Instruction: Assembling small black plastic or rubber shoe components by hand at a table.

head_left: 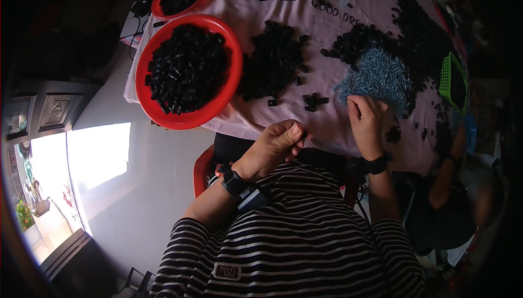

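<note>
My left hand (279,141) is closed over the near edge of the cloth, thumb pressed against the curled fingers. Whatever sits in that pinch is too small and dark to name. Farther right, my right hand (368,122) reaches to the near edge of a heap of small bluish metal pieces (378,77) that look like screws. Its fingers curl down and together at the heap, and their tips are partly hidden. Between the hands and the far piles lies a small cluster of black plastic parts (314,102).
A large red basin (237,72) full of black parts stands at the left, a smaller red basin (156,5) behind it. Loose black parts (277,61) lie heaped on the pink cloth (327,126). A green basket (447,77) and another person's arm (442,186) are at right.
</note>
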